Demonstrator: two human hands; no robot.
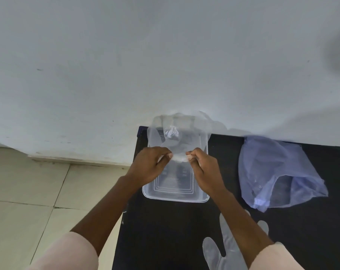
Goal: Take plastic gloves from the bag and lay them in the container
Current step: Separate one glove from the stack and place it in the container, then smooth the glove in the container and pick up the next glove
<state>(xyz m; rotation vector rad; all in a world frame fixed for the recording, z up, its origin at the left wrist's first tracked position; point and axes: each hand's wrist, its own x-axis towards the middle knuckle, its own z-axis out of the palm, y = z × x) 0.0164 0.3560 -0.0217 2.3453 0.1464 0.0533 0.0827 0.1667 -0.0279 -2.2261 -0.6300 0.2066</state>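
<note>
A clear plastic glove [181, 131] hangs stretched and blurred above the far end of the transparent rectangular container [175, 196]. My left hand [148, 165] and my right hand [201, 166] each pinch its near edge, close together over the container. The pale blue plastic bag [278, 170] lies crumpled on the black table to the right of the container. Another clear glove [226, 248] lies flat on the table near the front edge, partly under my right forearm.
The black table [161, 230] stands against a white wall [165, 55]. Its left edge runs just left of the container, with beige floor tiles [28, 191] beyond it.
</note>
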